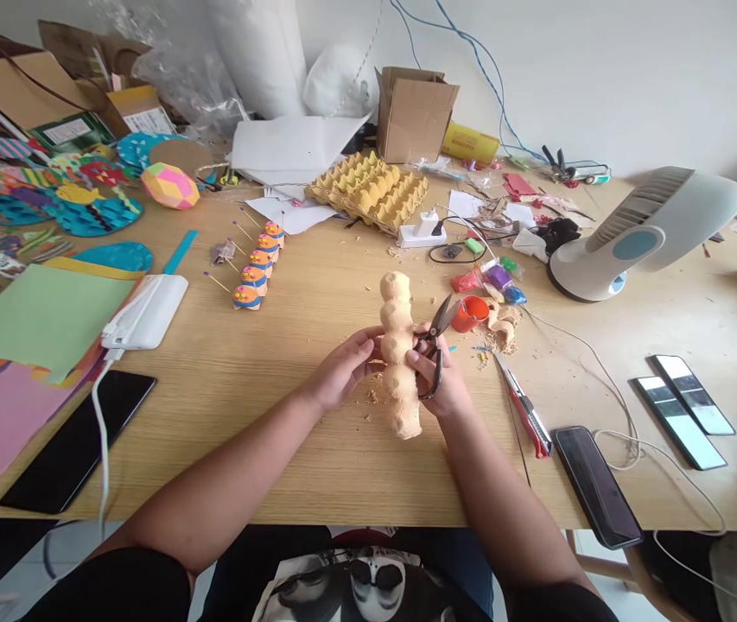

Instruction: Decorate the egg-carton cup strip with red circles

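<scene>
A strip of egg-carton cups [399,354], tan and bumpy, stands on end on the wooden table [290,449] between my hands. My left hand [342,367] grips its left side at mid height, fingers curled round it. My right hand [441,380] is closed on black scissors [436,341]. The blades are apart and point up and to the right, close to the strip's right edge. Small tan scraps [371,399] lie on the table below my hands.
A red utility knife [524,408] and a phone [596,484] lie right of my hands, a white fan [646,229] beyond. A painted carton caterpillar [257,266], an egg tray [371,188], coloured paper [31,328] and a power bank [146,311] sit left and behind.
</scene>
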Tool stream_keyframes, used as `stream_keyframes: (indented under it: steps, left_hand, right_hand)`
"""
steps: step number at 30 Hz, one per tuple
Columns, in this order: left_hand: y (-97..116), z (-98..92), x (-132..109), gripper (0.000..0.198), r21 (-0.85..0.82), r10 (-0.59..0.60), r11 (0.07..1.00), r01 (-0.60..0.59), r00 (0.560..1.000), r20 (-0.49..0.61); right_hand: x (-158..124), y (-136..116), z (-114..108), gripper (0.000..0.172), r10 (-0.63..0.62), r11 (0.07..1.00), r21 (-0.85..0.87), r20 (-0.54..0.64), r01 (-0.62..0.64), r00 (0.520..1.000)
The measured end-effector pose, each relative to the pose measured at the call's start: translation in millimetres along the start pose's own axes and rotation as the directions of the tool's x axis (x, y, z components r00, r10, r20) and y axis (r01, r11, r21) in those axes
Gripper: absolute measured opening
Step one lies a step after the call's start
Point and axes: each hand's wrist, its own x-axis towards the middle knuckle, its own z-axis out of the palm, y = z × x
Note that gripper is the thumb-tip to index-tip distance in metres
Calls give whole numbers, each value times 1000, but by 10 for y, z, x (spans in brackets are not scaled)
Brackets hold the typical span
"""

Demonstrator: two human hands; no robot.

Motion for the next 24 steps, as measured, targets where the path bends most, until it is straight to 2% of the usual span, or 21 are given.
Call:
stream_keyframes:
  steps: [5, 11, 17, 21, 24]
  left_hand:
    - [12, -12, 14, 35, -36, 20, 999, -22, 999, -49]
    - [76, 37, 3, 28, -126, -1, 992, -3, 1000, -27]
    - [84, 34, -18, 25, -152, -57, 987, 44, 995, -80]
    - [80, 23, -22, 26, -159, -75, 985, 60, 993, -90]
    - [84, 25, -24, 27, -165, -82, 984, 65, 992, -95]
  right_hand:
    - [21, 57, -11, 54, 48, 990, -134, 65, -39, 997]
    - [56, 19, -63, 49, 30, 973, -230, 89, -9, 996]
    - [98, -32, -126, 47, -154, 906, -392, 46, 159, 987]
    - [93, -84, -173, 47, -294, 766, -593, 19, 247, 956]
    - [89, -115, -213, 43, -350, 687, -672, 25, 275, 937]
